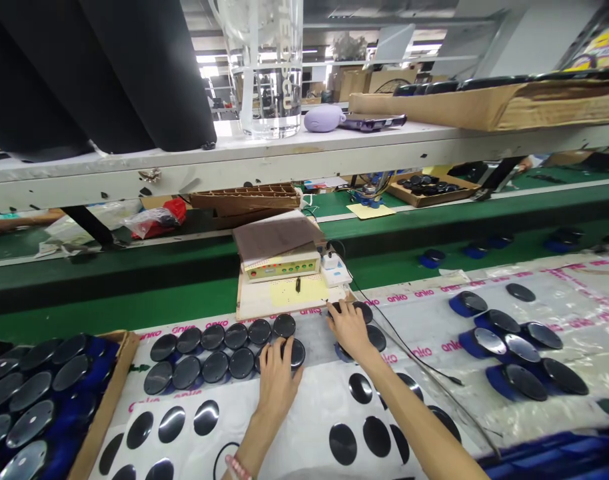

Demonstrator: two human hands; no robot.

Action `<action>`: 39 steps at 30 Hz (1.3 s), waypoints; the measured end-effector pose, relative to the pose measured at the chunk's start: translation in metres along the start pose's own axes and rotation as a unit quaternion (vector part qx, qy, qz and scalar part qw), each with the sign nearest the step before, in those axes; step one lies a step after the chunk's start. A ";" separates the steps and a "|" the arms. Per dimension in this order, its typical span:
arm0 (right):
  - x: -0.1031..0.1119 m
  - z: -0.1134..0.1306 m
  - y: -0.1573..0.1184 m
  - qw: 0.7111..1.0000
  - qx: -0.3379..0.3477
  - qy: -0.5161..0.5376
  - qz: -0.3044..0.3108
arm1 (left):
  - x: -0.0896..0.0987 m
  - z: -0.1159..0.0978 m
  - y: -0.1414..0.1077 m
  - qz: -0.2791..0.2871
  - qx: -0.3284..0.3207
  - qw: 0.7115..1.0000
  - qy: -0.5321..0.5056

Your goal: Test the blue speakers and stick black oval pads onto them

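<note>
Two rows of blue cylinders with round black tops [215, 366] stand on the sheet-covered bench in front of me. My left hand [276, 377] has its fingers curled over the two at the right end of the near row, gripping the black-topped cylinder [298, 353] there. Farther right, my right hand [350, 330] bends its fingers round another black-topped cylinder [334, 309], mostly hidden beneath them. Beside that hand are more such cylinders [376, 338]. Black round stickers [206, 417] on white backing sheets lie nearer to me, partly under my forearms.
A cardboard tray [107, 407] of these cylinders sits at left. More stand at right [522, 350], near a loose black cable [419, 360]. A control box [283, 267] stands behind, before a green conveyor [384, 233]. Overhead, a shelf [334, 150] holds a water jug [267, 80].
</note>
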State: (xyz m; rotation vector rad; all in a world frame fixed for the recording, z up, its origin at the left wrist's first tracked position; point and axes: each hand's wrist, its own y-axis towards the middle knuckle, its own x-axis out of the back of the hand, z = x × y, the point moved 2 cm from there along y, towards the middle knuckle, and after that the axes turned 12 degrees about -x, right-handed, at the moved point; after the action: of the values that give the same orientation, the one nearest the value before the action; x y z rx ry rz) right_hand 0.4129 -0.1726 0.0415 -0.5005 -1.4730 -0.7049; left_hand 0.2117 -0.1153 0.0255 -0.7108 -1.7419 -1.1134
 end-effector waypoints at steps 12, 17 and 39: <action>-0.007 0.017 -0.011 0.996 -0.063 0.030 0.049 | 0.000 0.000 -0.001 -0.002 -0.018 1.000 0.007; 0.008 -0.011 -0.009 0.994 -0.068 0.066 0.058 | -0.001 0.001 -0.003 -0.009 -0.017 1.000 0.004; 0.006 -0.076 0.008 0.979 -0.066 0.172 0.091 | -0.019 -0.073 0.056 0.102 -0.144 0.966 -0.190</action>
State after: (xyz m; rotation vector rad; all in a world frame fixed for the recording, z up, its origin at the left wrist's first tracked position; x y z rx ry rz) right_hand 0.4728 -0.2201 0.0440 -0.5763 -1.0475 -0.7061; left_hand 0.2944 -0.1576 0.0416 -1.3265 -1.7832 -1.1523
